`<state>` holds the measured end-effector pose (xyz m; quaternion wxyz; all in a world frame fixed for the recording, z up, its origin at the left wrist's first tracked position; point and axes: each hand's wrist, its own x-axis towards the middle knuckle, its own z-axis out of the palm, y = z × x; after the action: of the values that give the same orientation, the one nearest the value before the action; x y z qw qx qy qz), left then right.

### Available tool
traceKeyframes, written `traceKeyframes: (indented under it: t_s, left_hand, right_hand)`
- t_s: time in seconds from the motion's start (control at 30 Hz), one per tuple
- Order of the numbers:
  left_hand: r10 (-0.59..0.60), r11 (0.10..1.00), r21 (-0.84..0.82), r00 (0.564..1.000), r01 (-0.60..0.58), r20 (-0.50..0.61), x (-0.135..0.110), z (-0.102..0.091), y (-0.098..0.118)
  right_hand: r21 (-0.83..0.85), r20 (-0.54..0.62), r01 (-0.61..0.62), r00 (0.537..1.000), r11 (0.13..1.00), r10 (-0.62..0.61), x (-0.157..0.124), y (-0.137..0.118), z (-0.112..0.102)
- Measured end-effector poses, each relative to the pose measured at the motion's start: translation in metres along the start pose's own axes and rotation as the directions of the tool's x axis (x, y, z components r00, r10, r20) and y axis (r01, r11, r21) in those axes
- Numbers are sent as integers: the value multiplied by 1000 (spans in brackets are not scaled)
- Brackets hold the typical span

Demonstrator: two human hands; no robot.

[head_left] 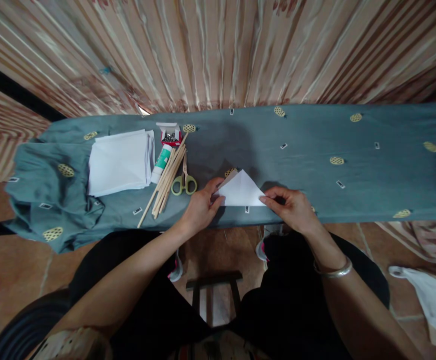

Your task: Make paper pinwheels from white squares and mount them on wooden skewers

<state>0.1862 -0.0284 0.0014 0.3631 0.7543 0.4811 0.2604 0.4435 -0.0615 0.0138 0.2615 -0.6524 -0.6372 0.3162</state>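
A stack of paper (119, 163) lies toward the left of the cloth (311, 137), then a glue stick (161, 163), a small open box (170, 137), wooden sticks (168, 182) and scissors (183, 184). The left hand (199, 207) pinches one corner of a folded paper (242, 191) at the cloth's near edge; the right hand (293, 207) pinches its opposite corner.

The scene is dim and muted; a soft shadow spreads across the teal cloth (315, 135) beyond the folded paper (242, 191), so light seems to fall from behind; that sheet and the paper stack (120, 162) are the brightest patches; the black trousers (135, 295) lose nearly all detail; the curtain (218, 55) shows pale sheen, its folds fanning outward with wide-angle stretch; coarse pixelation covers a patch at the right edge.
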Motion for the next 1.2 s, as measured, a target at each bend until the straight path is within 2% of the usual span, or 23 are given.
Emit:
traceKeyframes:
  t_s: [0.13, 0.23, 0.33, 0.4, 0.47, 0.6, 0.97, 1.2]
  left_hand:
    - [28, 997, 70, 1000, -29, 11, 2, -3, -2]
    - [170, 959, 230, 986, -164, -4, 2, -6, 0]
    - [376, 820, 441, 924, -363, 61, -2, -4, 9]
    - [454, 729, 479, 869, -490, 198, -8, 2, 17]
    - [439, 701, 491, 855, -518, 275, -13, 9, 22]
    - [346, 711, 519, 879, -474, 328, -18, 21, 24]
    - [270, 698, 566, 893, -439, 359, -18, 20, 19]
    - [238, 693, 586, 901, -419, 363, -18, 21, 20]
  right_hand:
    - [-43, -68, -30, 997, 999, 27, 4, -5, 6]
    - [-111, -86, -43, 996, 993, 34, 7, -10, 8]
    - [-170, -97, -64, 994, 983, 48, 10, -15, 10]
    - [-197, -98, -84, 993, 977, 66, 12, -17, 11]
    - [-217, -98, -93, 993, 972, 73, 13, -19, 11]
    - [-241, -97, -112, 991, 964, 91, 16, -20, 12]
    - [-256, -125, -85, 991, 963, 54, 15, -20, 15]
    - [-321, -94, -38, 995, 946, 8, 17, -20, 15]
